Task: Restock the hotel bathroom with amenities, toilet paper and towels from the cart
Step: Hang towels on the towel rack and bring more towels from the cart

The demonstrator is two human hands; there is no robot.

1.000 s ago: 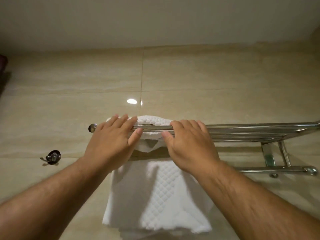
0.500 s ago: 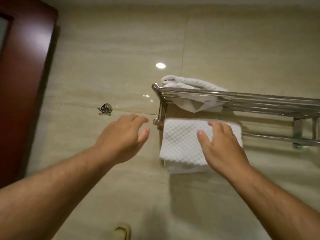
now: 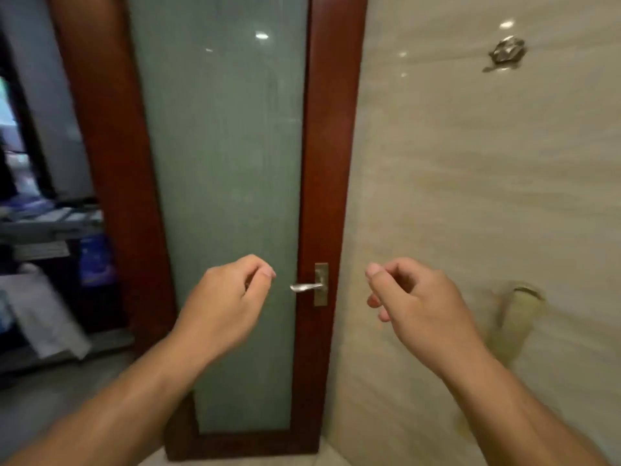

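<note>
Towel on cart slants down rightward; hands hang loosely curled.

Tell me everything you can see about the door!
The door is tall and upright, with frosted, greenish glass set in a dark red-brown wooden frame. A silver lever handle sits on a brass-looking plate near its right side, pointing left. Its right edge meets the beige tiled wall. Lights glint on the glass. The left hand and right hand hang in front; neither holds the handle.
</note>
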